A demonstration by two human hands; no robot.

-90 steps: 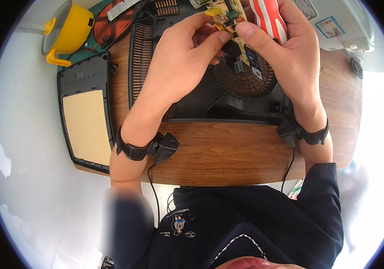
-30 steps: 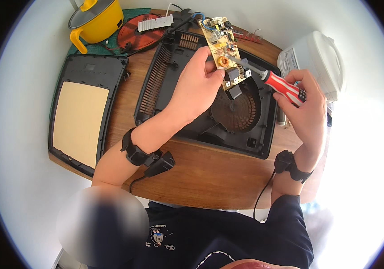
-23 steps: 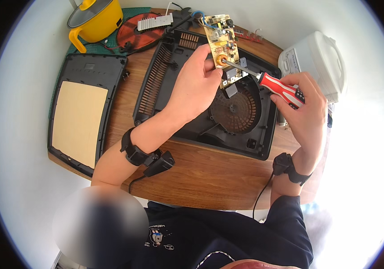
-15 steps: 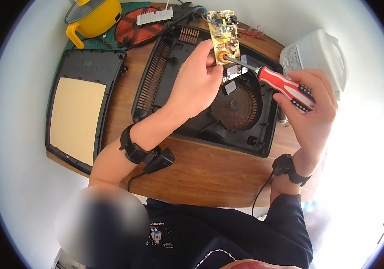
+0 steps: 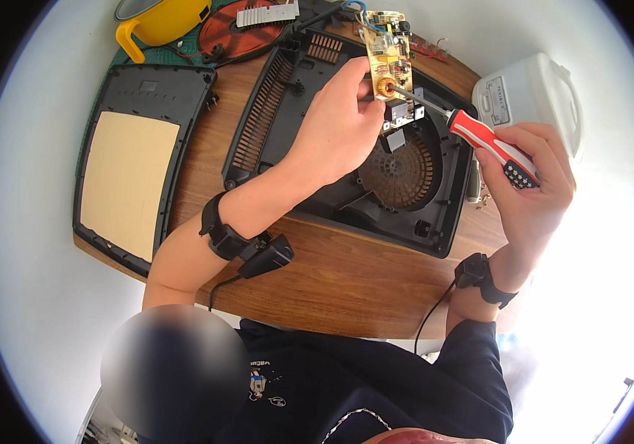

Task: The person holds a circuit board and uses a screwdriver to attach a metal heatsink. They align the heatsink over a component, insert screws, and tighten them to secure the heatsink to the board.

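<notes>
Held up by its left edge, a circuit board is pinched in my left hand. Blue wires run from its far end. Near its close end sits a copper-wound ring coil. My right hand grips a red, white and black screwdriver, whose tip meets the middle of the coil. Whether the tip enters the coil or only touches it I cannot tell. Below the board lies an open black plastic housing with a round vent grille.
A black panel with a cream sheet lies at the left. Toward the back are a yellow pot, a reddish-brown disc coil and a finned metal heat sink. A white lidded appliance stands at the right on the wooden table.
The whole view has shifted a little, so most things sit further right. Both hands keep their grip, and the screwdriver tip stays at the coil; its handle appears slightly turned.
</notes>
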